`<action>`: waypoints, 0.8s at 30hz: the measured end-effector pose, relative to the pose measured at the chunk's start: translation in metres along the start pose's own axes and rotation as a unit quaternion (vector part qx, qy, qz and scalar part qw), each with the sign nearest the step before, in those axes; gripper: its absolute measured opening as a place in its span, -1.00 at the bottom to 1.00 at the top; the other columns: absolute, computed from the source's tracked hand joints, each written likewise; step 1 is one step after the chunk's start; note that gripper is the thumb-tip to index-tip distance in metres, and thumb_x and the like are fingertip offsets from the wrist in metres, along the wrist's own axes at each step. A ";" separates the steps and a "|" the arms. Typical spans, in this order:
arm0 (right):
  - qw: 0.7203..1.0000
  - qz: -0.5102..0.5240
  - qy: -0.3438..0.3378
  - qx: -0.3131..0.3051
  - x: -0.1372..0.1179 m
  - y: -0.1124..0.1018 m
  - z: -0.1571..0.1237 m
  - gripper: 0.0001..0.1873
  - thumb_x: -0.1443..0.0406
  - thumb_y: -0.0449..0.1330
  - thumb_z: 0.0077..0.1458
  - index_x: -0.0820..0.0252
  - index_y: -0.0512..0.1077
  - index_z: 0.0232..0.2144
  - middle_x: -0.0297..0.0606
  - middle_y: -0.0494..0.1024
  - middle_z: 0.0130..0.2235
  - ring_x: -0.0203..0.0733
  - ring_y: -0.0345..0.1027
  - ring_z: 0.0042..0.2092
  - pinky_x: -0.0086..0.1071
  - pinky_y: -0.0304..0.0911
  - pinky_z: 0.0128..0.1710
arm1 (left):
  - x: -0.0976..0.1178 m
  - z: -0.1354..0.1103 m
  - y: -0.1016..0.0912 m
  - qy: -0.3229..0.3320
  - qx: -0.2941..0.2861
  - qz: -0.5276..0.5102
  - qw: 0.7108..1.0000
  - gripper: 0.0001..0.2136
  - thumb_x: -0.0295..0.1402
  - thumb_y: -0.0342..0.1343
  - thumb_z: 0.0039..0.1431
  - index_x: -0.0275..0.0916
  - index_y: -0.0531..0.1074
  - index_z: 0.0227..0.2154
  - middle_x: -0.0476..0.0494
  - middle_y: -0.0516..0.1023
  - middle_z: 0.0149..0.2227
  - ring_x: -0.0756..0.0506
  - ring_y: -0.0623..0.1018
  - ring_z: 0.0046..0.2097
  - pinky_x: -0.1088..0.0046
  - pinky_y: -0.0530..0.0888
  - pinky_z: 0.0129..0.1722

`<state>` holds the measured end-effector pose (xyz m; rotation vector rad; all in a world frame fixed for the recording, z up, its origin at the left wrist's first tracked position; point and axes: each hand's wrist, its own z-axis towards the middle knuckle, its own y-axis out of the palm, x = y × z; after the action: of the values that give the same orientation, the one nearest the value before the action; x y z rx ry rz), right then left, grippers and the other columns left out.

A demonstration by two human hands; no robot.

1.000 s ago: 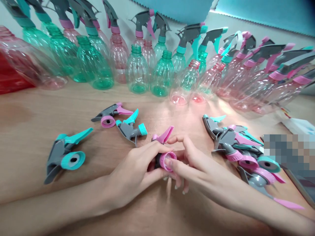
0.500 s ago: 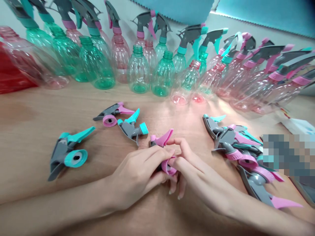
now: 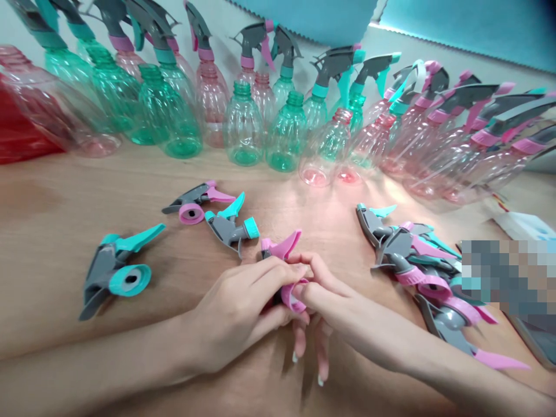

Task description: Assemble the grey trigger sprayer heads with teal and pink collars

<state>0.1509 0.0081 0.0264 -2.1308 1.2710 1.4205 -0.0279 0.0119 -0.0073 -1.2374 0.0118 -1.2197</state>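
Both hands meet at the middle of the wooden table [image 3: 52, 191] around one pink spray trigger head [image 3: 282, 246]. My left hand [image 3: 238, 307] wraps its grey body from the left, fingers curled. My right hand [image 3: 330, 301] pinches the pink screw collar [image 3: 289, 295] with thumb and forefinger while the other fingers hang down. The pink trigger lever sticks up beyond the fingers.
Loose trigger heads lie left: a teal one [image 3: 115, 269], a pink one [image 3: 193, 202], another teal one [image 3: 230, 226]. A heap of trigger heads [image 3: 421, 266] lies to the right. Green and pink spray bottles [image 3: 243, 121] line the back edge. A blurred patch sits at right.
My right hand's fingers have slid round the pink collar and its lower fingers now point further down. The trigger head has shifted slightly left and down within both hands.
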 end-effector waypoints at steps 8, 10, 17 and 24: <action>0.999 -0.039 -0.002 0.016 -0.004 0.001 -0.005 -0.80 0.23 -0.11 0.19 0.11 0.18 -0.15 -0.37 0.34 -0.42 -0.27 0.38 -0.46 -0.51 0.30 -0.68 | 0.003 0.001 -0.001 0.016 -0.019 0.012 1.000 -0.89 -0.41 0.05 0.24 -0.23 0.37 -0.18 -0.10 0.55 -0.20 -0.07 0.54 -0.14 0.48 0.46 -0.17; 0.999 -0.044 -0.002 0.020 -0.007 0.001 -0.005 -0.80 0.24 -0.11 0.19 0.12 0.19 -0.15 -0.38 0.33 -0.42 -0.29 0.37 -0.47 -0.51 0.31 -0.67 | 0.003 0.001 -0.002 0.019 -0.020 0.016 0.999 -0.88 -0.39 0.04 0.25 -0.23 0.37 -0.18 -0.10 0.55 -0.21 -0.07 0.54 -0.15 0.48 0.46 -0.18; 0.992 -0.114 -0.036 0.030 0.004 0.000 -0.003 -0.71 0.14 -0.20 0.26 0.12 0.20 -0.14 -0.32 0.36 -0.38 -0.26 0.39 -0.44 -0.45 0.35 -0.62 | 0.002 0.000 0.001 0.041 0.009 0.057 0.998 -0.83 -0.33 -0.01 0.29 -0.24 0.35 -0.12 -0.13 0.55 -0.21 -0.09 0.55 -0.13 0.42 0.47 -0.12; 0.993 -0.082 -0.011 0.086 0.001 0.008 -0.007 -0.74 0.18 -0.20 0.27 0.13 0.15 -0.09 -0.39 0.33 -0.43 -0.34 0.31 -0.51 -0.49 0.29 -0.59 | 0.001 -0.002 0.004 0.058 0.031 0.087 0.994 -0.80 -0.35 -0.04 0.31 -0.27 0.33 -0.07 -0.18 0.56 -0.16 -0.10 0.55 -0.12 0.41 0.49 -0.15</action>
<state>0.1486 -0.0015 0.0304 -2.0462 1.1373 1.2179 -0.0260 0.0094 -0.0100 -1.0875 0.1634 -1.1297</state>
